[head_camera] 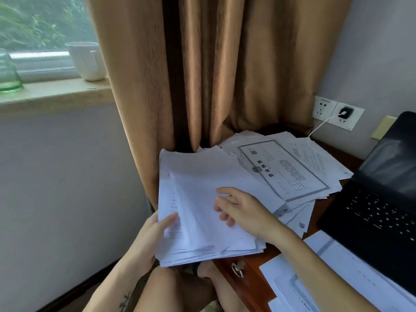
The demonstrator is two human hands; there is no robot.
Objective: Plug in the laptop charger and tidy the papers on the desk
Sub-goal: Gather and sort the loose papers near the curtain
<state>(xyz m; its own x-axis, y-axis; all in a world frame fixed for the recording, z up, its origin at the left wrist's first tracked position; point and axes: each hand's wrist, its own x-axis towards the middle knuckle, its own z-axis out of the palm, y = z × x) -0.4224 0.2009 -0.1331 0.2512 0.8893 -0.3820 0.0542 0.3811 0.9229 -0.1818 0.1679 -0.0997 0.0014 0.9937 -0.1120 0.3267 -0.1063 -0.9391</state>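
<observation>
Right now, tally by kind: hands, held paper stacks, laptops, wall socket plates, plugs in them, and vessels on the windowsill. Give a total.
Hands: 2 (left hand gripping, right hand resting on top)
Held paper stack: 1
Laptop: 1
Wall socket plates: 2
Plug: 1
Vessels on the windowsill: 2 (white mug, green glass)
Total: 9

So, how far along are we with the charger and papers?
Done: the black charger plug sits in the white wall socket. In hand: the left hand grips a stack of white sheets, right hand resting on it. Left: loose printed papers spread across the reddish wooden desk.
</observation>
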